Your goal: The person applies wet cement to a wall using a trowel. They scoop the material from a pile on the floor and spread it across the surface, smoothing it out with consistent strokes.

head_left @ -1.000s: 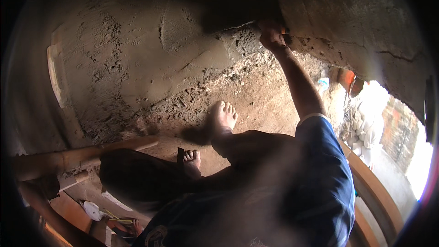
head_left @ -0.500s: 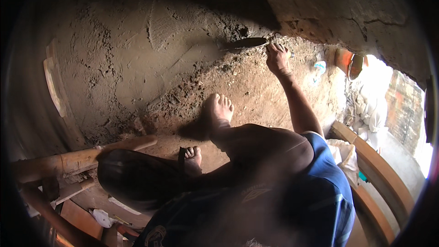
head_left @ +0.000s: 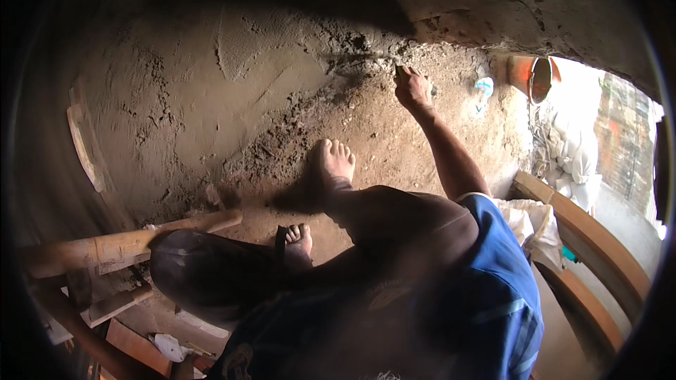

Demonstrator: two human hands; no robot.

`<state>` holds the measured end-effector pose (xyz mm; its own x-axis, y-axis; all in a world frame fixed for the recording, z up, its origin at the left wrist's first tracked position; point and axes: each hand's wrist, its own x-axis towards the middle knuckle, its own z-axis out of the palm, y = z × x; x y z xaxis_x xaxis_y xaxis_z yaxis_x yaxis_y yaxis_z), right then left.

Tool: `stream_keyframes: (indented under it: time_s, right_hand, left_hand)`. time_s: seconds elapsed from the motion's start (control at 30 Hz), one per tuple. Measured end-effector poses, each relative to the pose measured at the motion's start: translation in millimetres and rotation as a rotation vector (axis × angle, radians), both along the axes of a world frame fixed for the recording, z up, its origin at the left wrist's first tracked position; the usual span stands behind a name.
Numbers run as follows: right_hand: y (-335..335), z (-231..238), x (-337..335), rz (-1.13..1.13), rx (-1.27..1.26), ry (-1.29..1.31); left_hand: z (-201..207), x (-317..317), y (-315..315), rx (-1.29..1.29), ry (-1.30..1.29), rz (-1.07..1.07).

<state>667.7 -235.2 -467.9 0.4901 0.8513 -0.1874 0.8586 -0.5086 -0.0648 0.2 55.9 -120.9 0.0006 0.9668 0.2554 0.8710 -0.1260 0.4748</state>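
My right hand [head_left: 414,90] is closed round the handle of a trowel [head_left: 400,71], near the foot of the rough wall at the top. The trowel's blade points left over the mortar and blends into its grey, so its outline is hard to make out. Wet grey mortar [head_left: 232,91] spreads across the left, smoothed in places and crumbly along its near edge. Beside the bamboo pole at lower left, my left arm [head_left: 105,348] reaches into deep shadow; its hand cannot be made out.
My bare feet rest on brown earth [head_left: 394,148] below the mortar. A bamboo pole [head_left: 77,253] lies at left, a wooden strip [head_left: 84,144] beyond it. An orange bucket [head_left: 522,76], white sacks [head_left: 574,151] and curved wooden beams [head_left: 591,232] are at right.
My right hand has shifted slightly left and toward me, still on the trowel. The blade's dark face no longer shows clearly. My left arm has hardly moved.
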Motion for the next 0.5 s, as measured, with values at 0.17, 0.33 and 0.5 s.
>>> stream_keyframes:
  time_s: [0.17,0.33,0.5]
  right_hand:
    - [-1.8,32.0,-33.1,-0.057,0.047,0.271]
    - [-22.5,19.9,-56.9,0.090,-0.373,0.179]
    - [-52.9,-34.3,9.5,0.018,-0.402,0.049]
  left_hand:
    - [2.6,-9.1,0.3,-0.104,-0.139,0.114]
    - [-5.1,-15.0,0.2,-0.171,-0.233,0.197]
    - [4.7,-8.6,0.9,-0.225,-0.285,0.239]
